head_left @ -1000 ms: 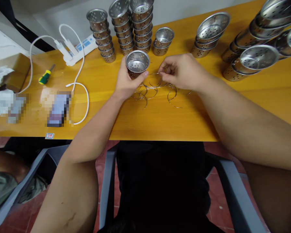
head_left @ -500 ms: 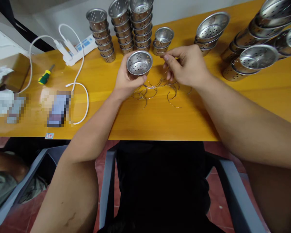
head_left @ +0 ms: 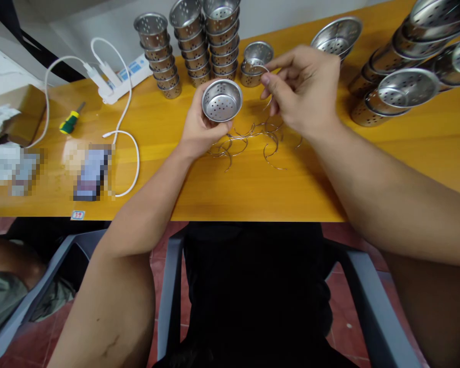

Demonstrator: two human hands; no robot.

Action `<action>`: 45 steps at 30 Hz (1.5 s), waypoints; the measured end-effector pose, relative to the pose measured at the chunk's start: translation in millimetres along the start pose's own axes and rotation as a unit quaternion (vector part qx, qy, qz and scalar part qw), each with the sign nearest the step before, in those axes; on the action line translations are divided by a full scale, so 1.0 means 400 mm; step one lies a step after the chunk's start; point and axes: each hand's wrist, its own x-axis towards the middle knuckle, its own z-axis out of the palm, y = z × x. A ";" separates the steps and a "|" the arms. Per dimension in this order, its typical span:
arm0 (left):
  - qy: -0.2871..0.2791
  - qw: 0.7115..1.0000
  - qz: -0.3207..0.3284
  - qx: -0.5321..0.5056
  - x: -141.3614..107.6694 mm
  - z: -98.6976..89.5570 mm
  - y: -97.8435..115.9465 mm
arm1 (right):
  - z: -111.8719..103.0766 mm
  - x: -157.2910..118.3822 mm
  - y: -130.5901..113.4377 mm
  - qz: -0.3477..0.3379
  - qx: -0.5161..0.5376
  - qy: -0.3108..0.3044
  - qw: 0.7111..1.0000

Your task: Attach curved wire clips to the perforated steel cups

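My left hand [head_left: 201, 128] is wrapped round a perforated metal cup [head_left: 222, 102], its mouth tilted up toward me. Thumb and fingertips of my right hand [head_left: 301, 87] pinch a thin curved metal wire [head_left: 259, 66], which sticks out to the left, apart from the cup. Below both hands, several similar curved wires [head_left: 237, 145] lie loosely tangled on the table. Just behind the right fingertips stands a short stack of perforated cups [head_left: 257, 53].
Tall stacks of perforated cups [head_left: 163, 66] line the back, with larger ones [head_left: 406, 89] at right. On the left of the wooden table [head_left: 214, 199] are a power strip [head_left: 128, 79], white cable [head_left: 138, 168], screwdriver [head_left: 69, 122] and blurred phone [head_left: 92, 171]. Another person's leg shows at lower left.
My right hand has risen slightly up and away from me, carrying the pinched wire. My left hand and its cup have barely moved.
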 end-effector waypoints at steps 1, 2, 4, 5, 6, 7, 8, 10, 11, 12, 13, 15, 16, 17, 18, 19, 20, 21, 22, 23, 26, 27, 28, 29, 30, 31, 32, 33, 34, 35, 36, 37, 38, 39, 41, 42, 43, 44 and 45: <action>-0.004 1.000 0.003 -0.001 -0.002 0.001 -0.008 | 0.003 0.000 -0.011 0.001 0.003 0.003 1.000; -0.008 1.000 0.003 -0.001 -0.004 0.002 -0.015 | 0.004 -0.001 -0.021 0.000 -0.003 0.000 1.000; -0.013 1.000 -0.003 -0.001 -0.009 0.008 -0.026 | 0.006 -0.006 -0.034 -0.005 -0.033 -0.025 0.999; -0.017 1.000 -0.009 -0.001 -0.011 0.012 -0.028 | 0.006 -0.010 -0.036 -0.008 -0.054 -0.042 0.998; -0.023 1.000 -0.015 -0.001 -0.014 0.015 -0.029 | 0.005 -0.015 -0.037 -0.008 -0.073 -0.057 0.996; -0.029 0.999 -0.020 -0.001 -0.018 0.019 -0.026 | 0.006 -0.019 -0.037 -0.004 -0.087 -0.068 0.994; -0.036 0.999 -0.023 0.000 -0.021 0.023 -0.021 | 0.006 -0.024 -0.036 0.004 -0.096 -0.079 0.992; -0.049 0.998 -0.025 0.012 -0.028 0.031 -0.005 | 0.007 -0.030 -0.034 0.023 -0.100 -0.092 0.990; -0.053 0.998 -0.026 0.023 -0.031 0.034 0.004 | 0.008 -0.032 -0.034 0.029 -0.101 -0.096 0.990; -0.054 0.998 -0.026 0.035 -0.034 0.037 0.012 | 0.009 -0.033 -0.034 0.032 -0.103 -0.097 0.989; -0.054 0.997 -0.027 0.045 -0.035 0.040 0.020 | 0.010 -0.034 -0.035 0.033 -0.105 -0.097 0.989; -0.054 0.997 -0.025 0.055 -0.037 0.043 0.029 | 0.011 -0.035 -0.037 0.035 -0.116 -0.097 0.988; -0.056 0.997 -0.022 0.054 -0.036 0.044 0.031 | 0.011 -0.035 -0.039 0.035 -0.126 -0.098 0.987; -0.059 0.997 -0.018 0.051 -0.036 0.043 0.032 | 0.011 -0.035 -0.041 0.033 -0.140 -0.099 0.985; -0.063 0.997 -0.015 0.048 -0.035 0.042 0.033 | 0.010 -0.036 -0.044 0.030 -0.156 -0.101 0.982; -0.067 0.997 -0.014 0.047 -0.035 0.041 0.034 | 0.009 -0.037 -0.047 0.026 -0.172 -0.103 0.979; -0.070 0.996 -0.014 0.049 -0.035 0.040 0.038 | 0.008 -0.037 -0.051 0.024 -0.184 -0.108 0.977; -0.073 0.996 -0.013 0.053 -0.035 0.039 0.043 | 0.007 -0.037 -0.054 0.022 -0.193 -0.112 0.975; -0.074 0.996 -0.011 0.058 -0.037 0.039 0.050 | 0.006 -0.038 -0.057 0.021 -0.197 -0.115 0.973; -0.075 0.995 -0.009 0.064 -0.038 0.040 0.058 | 0.006 -0.038 -0.059 0.021 -0.198 -0.120 0.973; -0.073 0.994 -0.004 0.077 -0.042 0.043 0.073 | 0.007 -0.038 -0.064 0.029 -0.189 -0.127 0.973; -0.072 0.994 -0.008 0.078 -0.042 0.044 0.073 | 0.009 -0.039 -0.065 0.035 -0.185 -0.128 0.974; -0.071 0.995 -0.013 0.075 -0.042 0.045 0.070 | 0.011 -0.039 -0.067 0.042 -0.180 -0.127 0.975; -0.070 0.995 -0.018 0.070 -0.041 0.046 0.064 | 0.014 -0.039 -0.069 0.050 -0.176 -0.123 0.975; -0.067 0.996 -0.022 0.063 -0.040 0.047 0.057 | 0.016 -0.040 -0.071 0.059 -0.173 -0.118 0.976; -0.065 0.996 -0.026 0.055 -0.039 0.047 0.050 | 0.019 -0.040 -0.074 0.069 -0.170 -0.114 0.976; -0.064 0.996 -0.027 0.047 -0.037 0.048 0.045 | 0.021 -0.040 -0.077 0.079 -0.167 -0.108 0.977; -0.064 0.997 -0.030 0.042 -0.036 0.048 0.042 | 0.023 -0.041 -0.080 0.086 -0.161 -0.103 0.978; -0.064 0.997 -0.034 0.038 -0.036 0.048 0.041 | 0.024 -0.041 -0.083 0.091 -0.152 -0.099 0.979; -0.064 0.997 -0.039 0.036 -0.036 0.048 0.044 | 0.024 -0.041 -0.084 0.096 -0.141 -0.097 0.981; -0.065 0.996 -0.045 0.032 -0.037 0.049 0.047 | 0.024 -0.041 -0.085 0.101 -0.129 -0.096 0.982; -0.065 0.996 -0.049 0.028 -0.038 0.050 0.052 | 0.024 -0.040 -0.086 0.106 -0.119 -0.096 0.983; -0.066 0.996 -0.054 0.021 -0.039 0.052 0.056 | 0.023 -0.040 -0.085 0.111 -0.114 -0.097 0.982; -0.067 0.996 -0.058 0.015 -0.040 0.053 0.058 | 0.023 -0.040 -0.084 0.114 -0.115 -0.098 0.982; -0.069 0.996 -0.061 0.004 -0.040 0.056 0.057 | 0.022 -0.040 -0.078 0.114 -0.126 -0.096 0.981; -0.071 0.996 -0.060 0.001 -0.040 0.056 0.053 | 0.022 -0.040 -0.075 0.113 -0.128 -0.095 0.981; -0.072 0.996 -0.058 -0.002 -0.040 0.057 0.048 | 0.022 -0.039 -0.070 0.112 -0.125 -0.094 0.981; -0.073 0.996 -0.055 -0.003 -0.039 0.057 0.043 | 0.022 -0.039 -0.066 0.113 -0.117 -0.094 0.982; -0.074 0.996 -0.055 -0.004 -0.039 0.056 0.038 | 0.022 -0.039 -0.062 0.114 -0.107 -0.095 0.983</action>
